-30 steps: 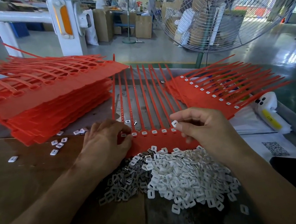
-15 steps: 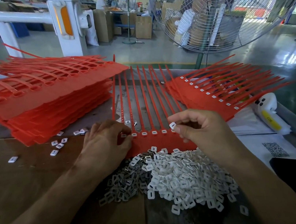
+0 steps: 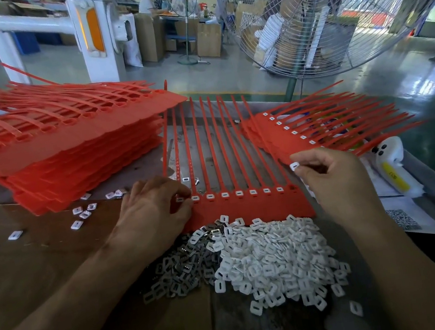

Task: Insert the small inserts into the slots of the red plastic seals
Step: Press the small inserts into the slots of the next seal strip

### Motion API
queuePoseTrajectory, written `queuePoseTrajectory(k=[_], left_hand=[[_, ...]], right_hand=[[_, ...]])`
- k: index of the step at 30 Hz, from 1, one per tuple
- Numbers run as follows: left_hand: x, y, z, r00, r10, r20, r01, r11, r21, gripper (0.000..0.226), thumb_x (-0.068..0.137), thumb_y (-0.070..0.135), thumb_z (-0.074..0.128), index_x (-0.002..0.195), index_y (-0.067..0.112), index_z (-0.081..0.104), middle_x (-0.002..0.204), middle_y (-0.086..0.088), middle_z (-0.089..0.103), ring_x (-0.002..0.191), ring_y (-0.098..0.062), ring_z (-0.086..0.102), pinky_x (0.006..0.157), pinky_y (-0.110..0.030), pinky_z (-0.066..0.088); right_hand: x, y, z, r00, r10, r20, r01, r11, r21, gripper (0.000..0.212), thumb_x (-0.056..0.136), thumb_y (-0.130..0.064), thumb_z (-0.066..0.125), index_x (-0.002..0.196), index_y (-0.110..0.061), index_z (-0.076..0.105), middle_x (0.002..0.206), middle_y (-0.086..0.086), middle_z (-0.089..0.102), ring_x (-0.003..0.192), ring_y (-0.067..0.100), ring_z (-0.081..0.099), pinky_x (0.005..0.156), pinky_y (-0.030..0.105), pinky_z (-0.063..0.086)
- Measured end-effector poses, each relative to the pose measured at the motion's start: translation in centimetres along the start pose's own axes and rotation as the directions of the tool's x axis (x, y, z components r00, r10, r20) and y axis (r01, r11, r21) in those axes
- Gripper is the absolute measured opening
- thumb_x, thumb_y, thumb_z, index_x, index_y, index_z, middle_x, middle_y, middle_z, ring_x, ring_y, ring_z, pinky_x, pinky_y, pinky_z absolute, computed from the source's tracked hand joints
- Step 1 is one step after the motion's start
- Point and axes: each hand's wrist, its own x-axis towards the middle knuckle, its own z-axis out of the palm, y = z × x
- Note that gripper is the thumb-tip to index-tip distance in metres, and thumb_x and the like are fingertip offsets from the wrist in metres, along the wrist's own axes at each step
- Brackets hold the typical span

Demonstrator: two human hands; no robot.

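Table (image 3: 132, 172): cardboard (image 3: 28, 263), inserts (heaped) (image 3: 275, 260), red seals (image 3: 245, 206).

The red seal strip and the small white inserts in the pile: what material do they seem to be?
Red seal strip: probably moulded plastic, matte, with thin straps.
White inserts: likely plastic, smooth and opaque; the darker ones beside them glint, perhaps metal inside.
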Motion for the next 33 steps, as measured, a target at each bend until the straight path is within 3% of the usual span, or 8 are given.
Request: queuePoseTrajectory(k=[5,12,16,20,33], left_hand=[[0.1,0.0,0.1,1.000,0.007,-0.005,-0.007,1.000,-0.006,0.025,0.097,0.047,0.057,0.121,0.042,0.062,0.137,0.013,0.051,0.130,-0.014,0.034,0.112,-0.037,0.026],[0.0,-0.2,0.0,1.000,0.008,0.000,-0.008,1.000,-0.006,0.026,0.097,0.047,0.057,0.121,0.041,0.062,0.137,0.014,0.050,0.128,-0.013,0.033,0.112,-0.037,0.026],[0.0,-0.2,0.0,1.000,0.009,-0.008,-0.009,1.000,-0.010,0.026,0.096,0.047,0.057,0.121,0.041,0.062,0.136,0.013,0.051,0.127,-0.013,0.034,0.112,-0.038,0.026],[0.0,-0.3,0.1,1.000,0.008,-0.010,-0.008,1.000,-0.009,0.025,0.096,0.047,0.057,0.120,0.042,0.062,0.136,0.013,0.051,0.127,-0.013,0.034,0.112,-0.037,0.025],[0.1,-0.4,0.1,1.000,0.020,-0.016,-0.020,1.000,-0.008,0.026,0.097,0.047,0.057,0.121,0.041,0.063,0.135,0.013,0.052,0.125,-0.013,0.035,0.111,-0.038,0.028]], right_hand=[[0.6,1.3,-0.9,0.998,0.049,-0.025,-0.052,0.993,-0.105,0.017,0.095,-0.011,0.071,0.108,-0.021,0.077,0.099,-0.011,0.074,0.098,0.007,0.068,0.094,0.033,0.054],[0.6,1.7,-0.8,0.998,0.065,-0.013,-0.066,0.983,-0.169,0.018,0.095,-0.012,0.070,0.108,-0.023,0.078,0.095,-0.016,0.071,0.097,0.002,0.066,0.080,0.015,0.045],[0.5,1.9,-0.4,0.996,0.087,0.006,-0.084,0.973,-0.215,0.019,0.094,-0.013,0.070,0.108,-0.023,0.078,0.099,-0.011,0.073,0.095,0.003,0.065,0.078,0.015,0.044],[0.5,2.1,0.0,0.994,0.105,0.038,-0.093,0.966,-0.240,0.017,0.094,-0.013,0.072,0.105,-0.024,0.078,0.095,-0.013,0.072,0.090,-0.006,0.061,0.073,0.010,0.041],[0.5,2.1,0.7,0.988,0.137,0.073,-0.109,0.946,-0.305,0.019,0.092,-0.016,0.074,0.108,-0.024,0.079,0.101,-0.011,0.075,0.093,0.005,0.067,0.090,0.034,0.055]])
